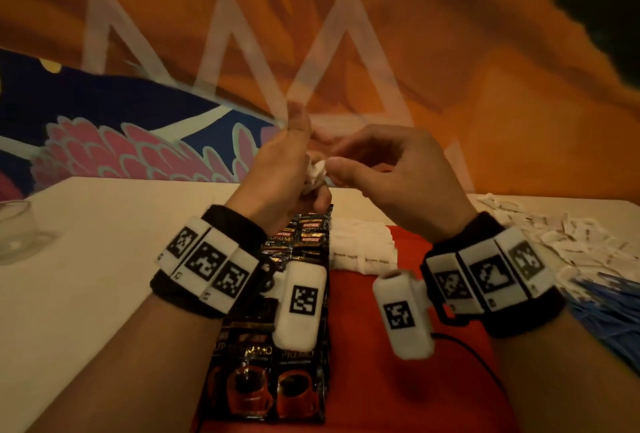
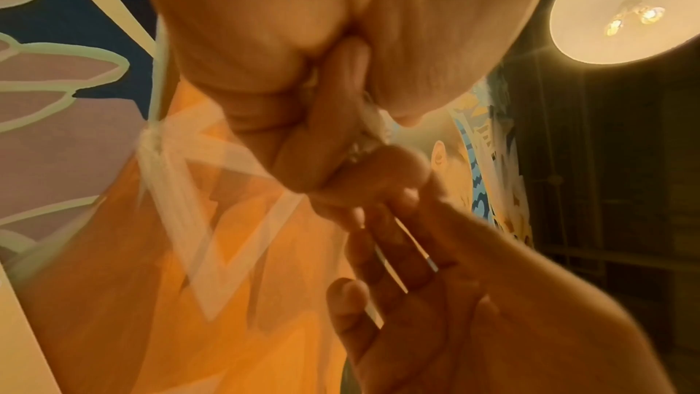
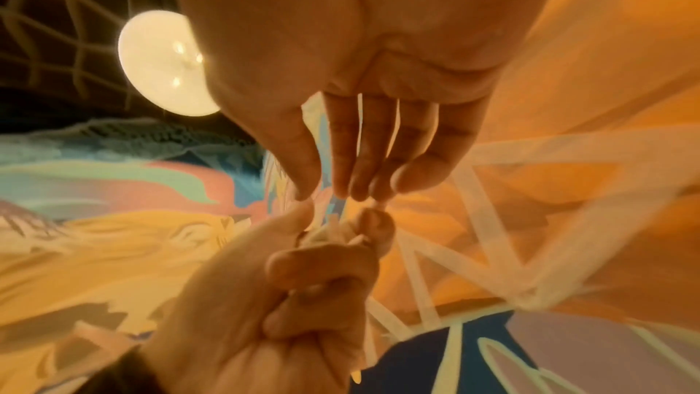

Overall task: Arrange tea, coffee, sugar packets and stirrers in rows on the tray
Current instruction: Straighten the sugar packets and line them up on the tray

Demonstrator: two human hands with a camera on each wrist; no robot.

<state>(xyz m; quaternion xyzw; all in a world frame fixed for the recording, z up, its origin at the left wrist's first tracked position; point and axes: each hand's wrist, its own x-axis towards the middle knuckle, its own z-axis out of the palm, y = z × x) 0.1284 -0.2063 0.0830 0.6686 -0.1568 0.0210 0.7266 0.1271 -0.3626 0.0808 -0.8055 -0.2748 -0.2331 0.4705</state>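
Both hands are raised above the red tray. My left hand grips a small bunch of white sugar packets, fingers curled round them; the bunch also shows in the right wrist view. My right hand meets it from the right, its thumb and fingertips pinching the top of the bunch. On the tray, black coffee sachets lie in a column along the left side. White brown-sugar packets lie in a row beside them at the far end.
A heap of loose white packets lies on the white table right of the tray, with blue packets nearer me. A glass cup stands at the far left. A painted wall rises behind the table.
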